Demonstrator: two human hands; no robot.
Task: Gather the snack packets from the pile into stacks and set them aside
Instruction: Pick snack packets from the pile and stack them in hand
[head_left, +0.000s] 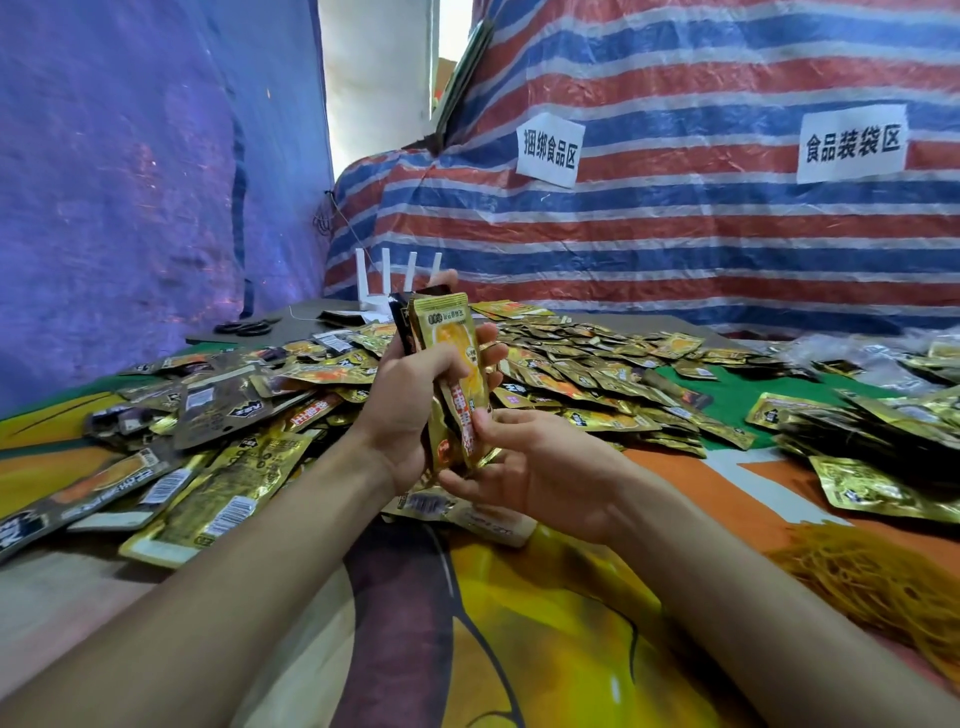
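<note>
1. Head view, your hands: your left hand (410, 415) holds a small stack of snack packets (452, 358) upright above the table. Its fingers are curled round the middle of the stack.
2. Your right hand (540, 467) is just below and pinches the lower end of the stack between thumb and fingers. The bottom edges of the packets are hidden behind these fingers.
3. I cannot tell how many packets the stack has. Only the gold front one and some dark edges behind it are visible.
4. The pile (587, 358) of loose gold and dark packets lies on the table behind your hands and to both sides. Your hands and forearms cover its middle part.
5. More packets (857, 421) lie at the right, across a bare strip from the pile. The frame edge cuts them off, and I cannot tell if they are stacked.
6. A printed cloth (530, 639) covers the table in front of you. A tangle of thin yellow bands (872, 582) lies on it at the right.
7. Behind the stack stands a white rack (387, 291) with upright prongs, partly hidden by the packets. A dark object (244, 327) to its left is too small to make out.
8. At the back hang a blue tarp (130, 182) and a striped tarp (675, 234) with two paper signs (549, 148).
</note>
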